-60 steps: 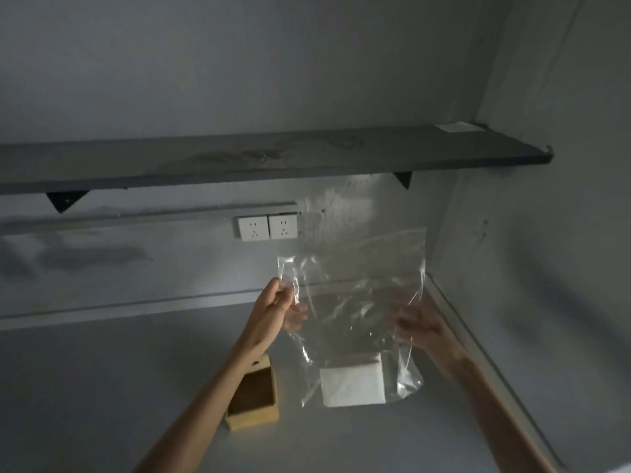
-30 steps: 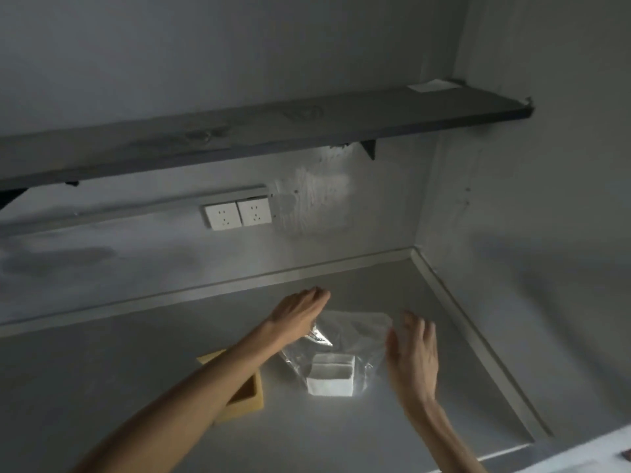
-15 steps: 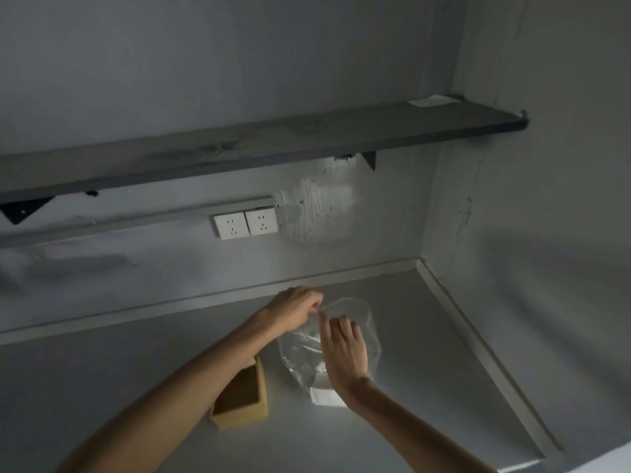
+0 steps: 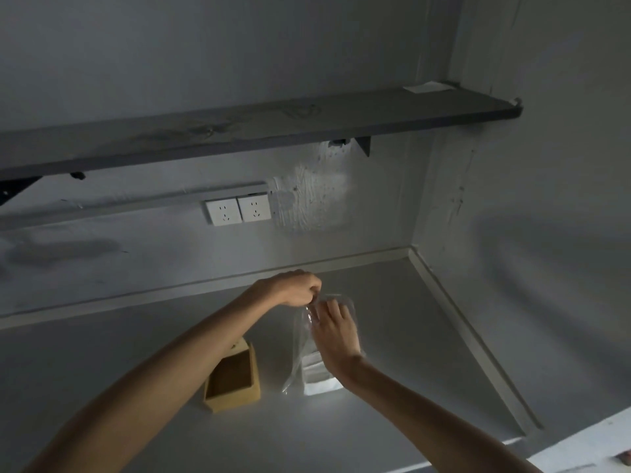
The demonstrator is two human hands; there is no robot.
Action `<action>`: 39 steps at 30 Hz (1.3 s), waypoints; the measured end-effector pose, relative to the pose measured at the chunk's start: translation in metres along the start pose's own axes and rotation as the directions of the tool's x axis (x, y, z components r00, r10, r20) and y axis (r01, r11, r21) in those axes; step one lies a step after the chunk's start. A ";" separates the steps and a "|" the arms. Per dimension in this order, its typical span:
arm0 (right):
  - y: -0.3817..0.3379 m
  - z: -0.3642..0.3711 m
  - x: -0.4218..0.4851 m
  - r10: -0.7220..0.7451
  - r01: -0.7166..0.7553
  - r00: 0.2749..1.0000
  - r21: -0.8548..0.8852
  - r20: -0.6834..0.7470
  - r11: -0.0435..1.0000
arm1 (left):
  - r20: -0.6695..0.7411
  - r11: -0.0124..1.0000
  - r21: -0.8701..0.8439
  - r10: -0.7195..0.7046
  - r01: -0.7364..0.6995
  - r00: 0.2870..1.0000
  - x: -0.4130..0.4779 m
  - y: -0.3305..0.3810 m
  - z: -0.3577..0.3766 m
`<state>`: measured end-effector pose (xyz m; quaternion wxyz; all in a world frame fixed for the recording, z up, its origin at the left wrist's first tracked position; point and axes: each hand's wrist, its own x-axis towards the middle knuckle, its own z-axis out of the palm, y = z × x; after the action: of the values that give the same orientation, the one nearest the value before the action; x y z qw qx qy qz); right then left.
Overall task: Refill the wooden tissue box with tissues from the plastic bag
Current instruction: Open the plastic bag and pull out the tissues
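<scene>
Two bare forearms are reaching forward from six o'clock over a grey surface (image 4: 102, 363). At seven o'clock from the hands, the wooden tissue box (image 4: 233, 382) is sitting open and empty, partly under the left forearm, likely parked close for loading. Just beside it at three o'clock, the tissues (image 4: 319, 380) are lying in the bottom of the clear plastic bag (image 4: 300, 343). The right hand (image 4: 336, 331) is resting against the bag's upper part, fingers curled; whether its grip is closed on the film I cannot tell. The left hand (image 4: 295, 288) is pinching the bag's top edge, apparently parting its mouth. Open room is lying toward three o'clock, before the wall. At twelve o'clock, two sockets (image 4: 238, 209) and a shelf (image 4: 259, 131) are sitting above.
</scene>
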<state>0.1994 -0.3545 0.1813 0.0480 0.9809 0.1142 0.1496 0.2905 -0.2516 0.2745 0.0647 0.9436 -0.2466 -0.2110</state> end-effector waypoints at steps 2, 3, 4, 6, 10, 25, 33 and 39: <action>0.000 0.002 0.002 0.010 -0.010 1.000 -0.007 0.001 1.000 | -0.007 1.000 -0.021 -0.014 0.014 1.000 -0.002 -0.006 -0.002; 0.000 0.003 0.001 0.025 -0.025 1.000 0.003 0.011 1.000 | -0.006 0.999 -0.037 -0.025 0.025 1.000 -0.003 -0.009 -0.003; 0.001 0.005 0.000 0.039 -0.040 0.999 0.016 0.031 0.999 | -0.001 0.997 -0.059 -0.040 0.040 0.999 -0.004 -0.012 -0.003; 0.001 0.010 -0.003 0.046 -0.048 0.995 0.026 0.090 0.998 | 0.001 0.993 -0.095 -0.064 0.064 0.998 -0.005 -0.017 -0.004; 0.005 0.012 -0.009 0.055 -0.058 0.986 0.017 0.158 0.998 | -0.027 0.993 -0.073 -0.096 0.094 0.995 -0.007 -0.018 -0.005; 0.017 -0.045 -0.061 -0.297 0.149 0.845 0.339 0.444 0.929 | -0.387 0.996 0.060 -0.042 0.071 0.921 -0.013 -0.007 0.008; 0.019 -0.059 -0.066 -0.239 0.132 0.854 0.253 0.462 0.959 | -0.299 0.999 -0.047 -0.014 0.000 0.954 -0.045 0.003 0.018; 0.026 -0.048 -0.062 0.074 -0.129 0.944 0.151 0.323 0.980 | -0.311 0.997 -0.030 -0.077 0.071 0.947 -0.056 -0.003 0.049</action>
<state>0.1328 -0.3915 0.2127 -0.0260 0.9973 0.0666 -0.0171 0.2262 -0.2223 0.2498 0.1033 0.9731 -0.1958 -0.0641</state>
